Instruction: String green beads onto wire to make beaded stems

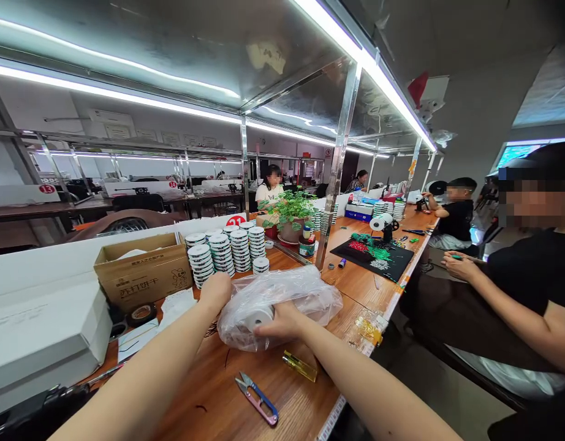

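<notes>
A clear plastic bag (317, 300) lies on the wooden table in front of me, with white spools inside it. My right hand (286, 321) grips one white spool (254, 317) at the bag, its thumb across the spool's face. At the bag's left end my left hand (217, 290) is closed on the plastic, its fingertips mostly hidden from me. Close to the bag's near side lies a yellow lighter (299, 365). Thread snips (258, 399) with blue and pink handles rest nearer to me.
Stacked white-rimmed spools (222, 252) stand behind my left hand, beside an open cardboard box (147, 269) and a white box (38, 331). A metal post (338, 165) and potted plant (289, 214) rise beyond the bag. A co-worker (530, 275) sits at right, near a black mat (397, 263).
</notes>
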The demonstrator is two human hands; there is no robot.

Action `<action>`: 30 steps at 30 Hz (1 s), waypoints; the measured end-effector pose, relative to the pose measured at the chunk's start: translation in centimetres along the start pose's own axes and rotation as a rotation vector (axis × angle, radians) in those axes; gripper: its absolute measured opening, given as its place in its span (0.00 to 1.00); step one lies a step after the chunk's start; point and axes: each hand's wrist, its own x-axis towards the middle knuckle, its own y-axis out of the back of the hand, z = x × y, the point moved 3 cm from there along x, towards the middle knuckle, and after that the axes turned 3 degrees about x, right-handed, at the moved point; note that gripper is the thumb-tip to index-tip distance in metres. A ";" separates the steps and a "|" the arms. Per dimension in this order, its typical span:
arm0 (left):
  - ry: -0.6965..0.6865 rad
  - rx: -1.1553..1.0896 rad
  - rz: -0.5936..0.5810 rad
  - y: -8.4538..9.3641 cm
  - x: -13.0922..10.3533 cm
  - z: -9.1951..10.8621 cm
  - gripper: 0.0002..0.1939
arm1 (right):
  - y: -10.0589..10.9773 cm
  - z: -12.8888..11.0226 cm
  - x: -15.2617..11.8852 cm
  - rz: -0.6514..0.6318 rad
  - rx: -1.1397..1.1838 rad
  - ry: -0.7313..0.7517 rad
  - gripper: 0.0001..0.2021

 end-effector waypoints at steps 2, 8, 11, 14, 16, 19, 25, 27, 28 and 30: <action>0.022 -0.034 0.035 0.0 -0.2 0.1 0.12 | 2.0 -0.4 -2.3 0.039 0.078 -0.001 0.32; 0.043 -0.219 0.124 1.7 -1.8 0.2 0.10 | 5.1 -1.7 -8.1 0.209 1.197 -0.065 0.25; -0.015 -0.352 0.271 5.5 -3.8 1.6 0.12 | 5.0 -1.9 -9.6 0.312 1.487 -0.091 0.22; -0.202 -0.513 0.404 9.7 -8.2 3.9 0.17 | 4.5 -3.0 -10.5 0.380 1.624 -0.073 0.23; -0.346 -0.604 0.439 11.0 -12.5 4.8 0.22 | 4.0 -4.7 -11.0 0.381 1.693 -0.057 0.24; -0.699 -1.050 0.342 10.5 -19.8 4.3 0.45 | 2.2 -8.6 -11.8 0.300 1.776 -0.040 0.25; -0.565 -1.335 0.356 7.4 -30.4 -2.4 0.41 | -5.1 -17.8 -12.9 -0.082 1.856 -0.111 0.28; -0.480 -1.294 0.441 7.7 -33.2 -5.1 0.36 | -7.5 -20.4 -13.2 -0.206 1.891 -0.147 0.29; -0.439 -1.255 0.482 8.0 -34.5 -6.4 0.34 | -8.6 -21.7 -13.3 -0.273 1.902 -0.161 0.29; -0.342 -1.169 0.564 8.6 -37.4 -9.3 0.30 | -10.9 -24.2 -13.3 -0.425 1.911 -0.202 0.30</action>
